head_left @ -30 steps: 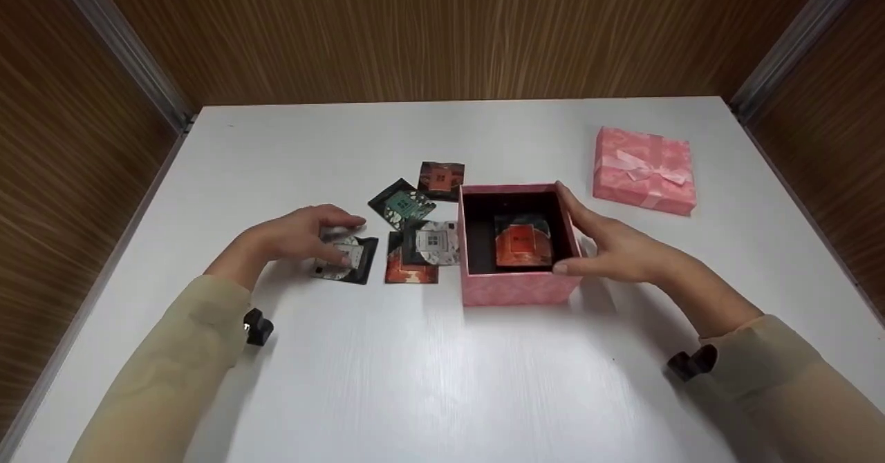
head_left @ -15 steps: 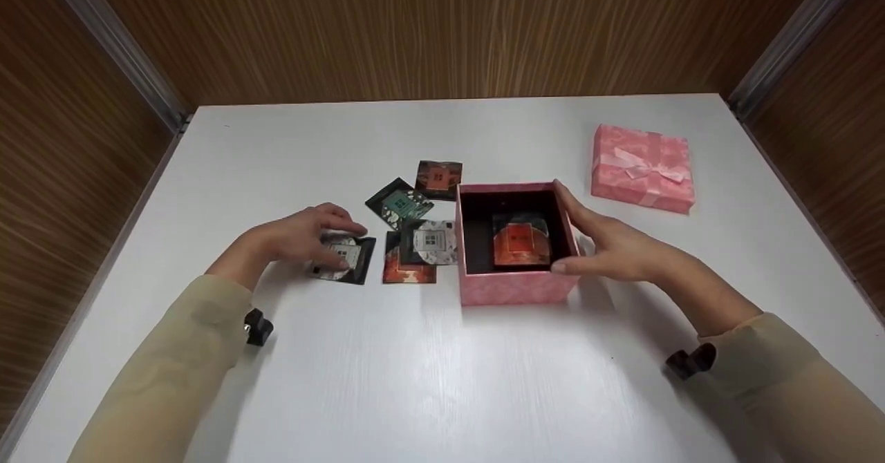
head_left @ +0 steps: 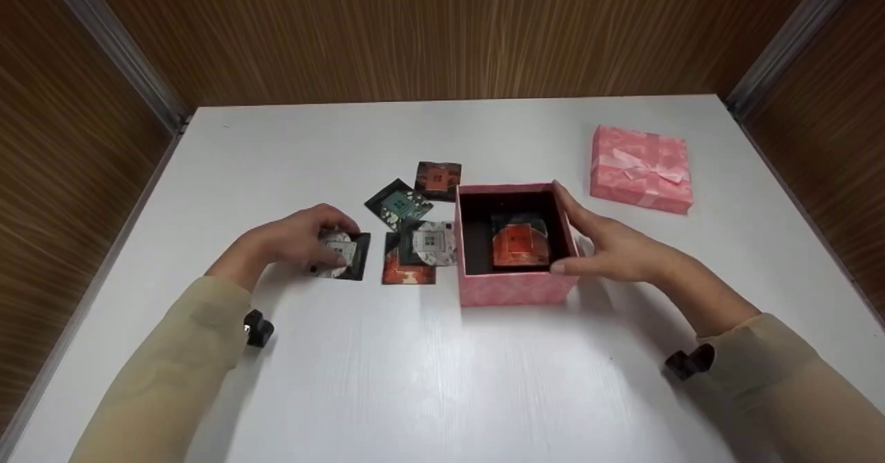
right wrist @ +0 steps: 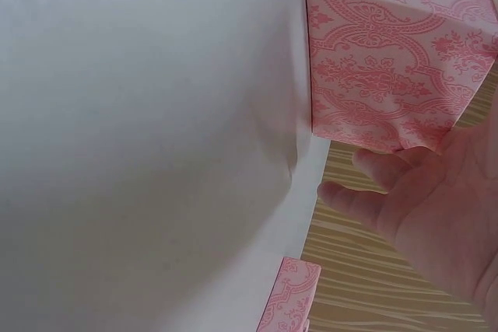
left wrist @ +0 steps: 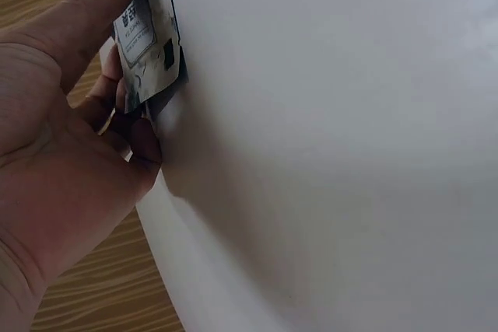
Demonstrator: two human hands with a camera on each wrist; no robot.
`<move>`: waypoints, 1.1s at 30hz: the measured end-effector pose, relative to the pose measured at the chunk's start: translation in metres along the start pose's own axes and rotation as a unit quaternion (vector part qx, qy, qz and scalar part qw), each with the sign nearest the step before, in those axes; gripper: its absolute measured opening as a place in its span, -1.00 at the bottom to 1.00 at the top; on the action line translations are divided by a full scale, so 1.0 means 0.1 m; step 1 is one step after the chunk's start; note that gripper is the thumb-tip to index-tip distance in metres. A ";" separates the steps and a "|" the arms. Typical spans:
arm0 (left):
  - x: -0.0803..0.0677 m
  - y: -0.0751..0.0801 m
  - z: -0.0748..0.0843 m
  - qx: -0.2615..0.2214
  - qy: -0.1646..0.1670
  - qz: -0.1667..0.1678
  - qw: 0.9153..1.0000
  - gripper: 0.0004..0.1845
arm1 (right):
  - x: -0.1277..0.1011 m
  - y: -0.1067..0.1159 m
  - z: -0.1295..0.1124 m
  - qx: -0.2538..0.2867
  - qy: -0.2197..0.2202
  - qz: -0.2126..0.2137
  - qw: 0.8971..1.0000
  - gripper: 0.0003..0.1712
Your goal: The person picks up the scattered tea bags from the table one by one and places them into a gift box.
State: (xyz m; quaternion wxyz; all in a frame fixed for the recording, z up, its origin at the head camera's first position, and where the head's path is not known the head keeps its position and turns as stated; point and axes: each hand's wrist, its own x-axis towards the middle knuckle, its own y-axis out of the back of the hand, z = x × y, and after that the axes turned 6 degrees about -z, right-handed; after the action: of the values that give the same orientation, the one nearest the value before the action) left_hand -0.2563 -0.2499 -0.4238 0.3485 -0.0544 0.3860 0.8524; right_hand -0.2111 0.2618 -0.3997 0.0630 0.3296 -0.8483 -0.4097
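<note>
Your left hand (head_left: 294, 238) is pinching the grey sachet (head_left: 357, 259), fingers nearly together; pink box (head_left: 515, 290) is lying rightward, your right hand (head_left: 626, 252) gripping it, fingers spread.

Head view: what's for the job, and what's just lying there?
Job, I think:
Black and white square packet in the left hand
Open pink patterned box, touched by the right hand
Orange square packet inside the box

Lying there for now:
Green square packet, white one, orange one, red one
Pink lid with ribbon bow
</note>
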 end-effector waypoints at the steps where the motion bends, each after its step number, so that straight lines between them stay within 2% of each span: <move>1: 0.00 0.00 0.00 -0.004 -0.001 0.001 1.000 -0.50 | 0.00 0.00 0.00 -0.001 -0.001 0.000 1.000 0.38; 13: -0.03 -0.02 -0.01 -0.036 0.010 0.017 0.999 -0.47 | -0.01 0.01 -0.01 -0.008 -0.003 0.001 1.000 0.38; 19: -0.04 0.01 0.01 -0.061 0.030 0.027 0.997 -0.46 | 0.00 0.00 0.00 -0.002 -0.003 0.000 1.000 0.39; 23: -0.05 0.05 0.05 -0.078 0.025 0.056 0.995 -0.57 | 0.00 0.00 0.00 -0.001 0.000 -0.001 1.000 0.38; 28: -0.07 0.10 0.12 -0.099 -0.008 0.099 0.990 -0.80 | 0.00 0.00 -0.01 0.001 -0.001 -0.004 1.000 0.37; 33: -0.07 0.13 0.24 -0.117 -0.012 0.132 0.984 -0.80 | 0.00 0.00 0.00 0.004 -0.005 -0.005 1.000 0.37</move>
State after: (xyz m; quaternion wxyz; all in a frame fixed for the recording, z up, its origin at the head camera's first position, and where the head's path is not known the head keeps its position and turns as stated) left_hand -0.2550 -0.2430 -0.3968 0.2291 -0.0330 0.2829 0.9308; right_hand -0.2105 0.2616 -0.3995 0.0551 0.3318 -0.8487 -0.4082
